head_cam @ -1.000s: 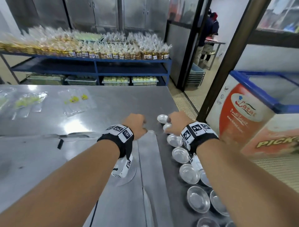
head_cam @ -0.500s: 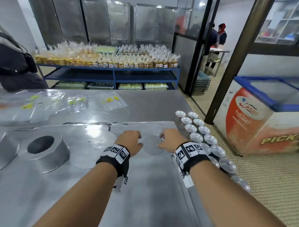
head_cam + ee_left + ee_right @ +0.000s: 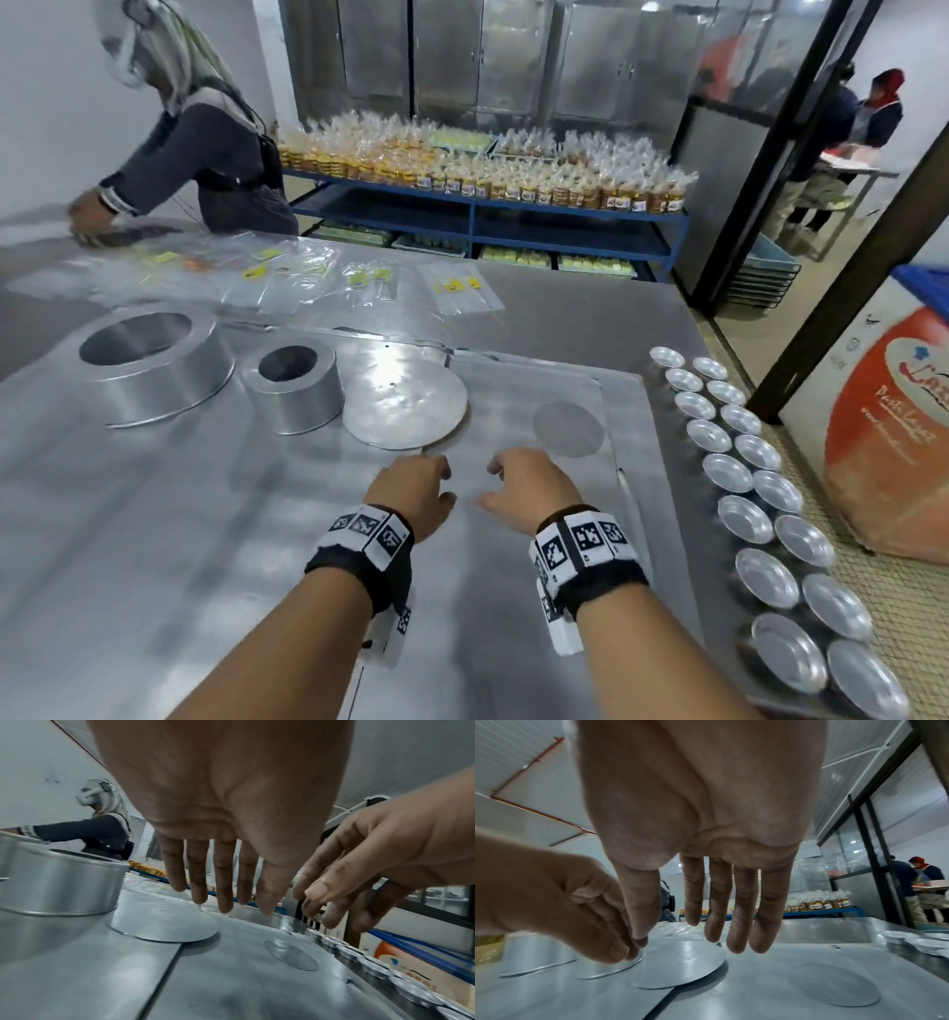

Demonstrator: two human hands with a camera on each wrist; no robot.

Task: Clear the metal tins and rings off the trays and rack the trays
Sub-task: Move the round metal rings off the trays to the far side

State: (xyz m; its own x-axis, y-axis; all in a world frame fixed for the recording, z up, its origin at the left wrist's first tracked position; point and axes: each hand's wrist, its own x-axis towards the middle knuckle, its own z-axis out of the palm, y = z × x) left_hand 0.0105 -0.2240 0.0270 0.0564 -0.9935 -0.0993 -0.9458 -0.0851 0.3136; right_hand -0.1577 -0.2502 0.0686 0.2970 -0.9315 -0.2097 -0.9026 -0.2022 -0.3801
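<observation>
My left hand [image 3: 418, 491] and right hand [image 3: 518, 483] hover side by side over the flat metal trays [image 3: 539, 591], fingers relaxed and holding nothing. Just beyond them lie a large metal disc [image 3: 405, 408] and a small disc [image 3: 567, 429]. Two metal rings stand to the left: a large one [image 3: 154, 360] and a smaller one [image 3: 292, 385]. Several small round tins [image 3: 760, 519] sit in two rows along the table's right edge. In the wrist views the left hand [image 3: 218, 898] and right hand [image 3: 721, 931] hang above the discs [image 3: 164, 923] [image 3: 834, 983].
Another person [image 3: 205, 154] leans over the table's far left. Clear plastic bags [image 3: 318, 272] lie across the far side of the table. A blue shelf [image 3: 488, 216] of packed goods stands behind, and a chest freezer [image 3: 893, 411] stands at the right beyond the table edge.
My view rose and swung left, bringing the rings and the other person into sight. Both hands drew back from the far tins toward me and now hover before the discs.
</observation>
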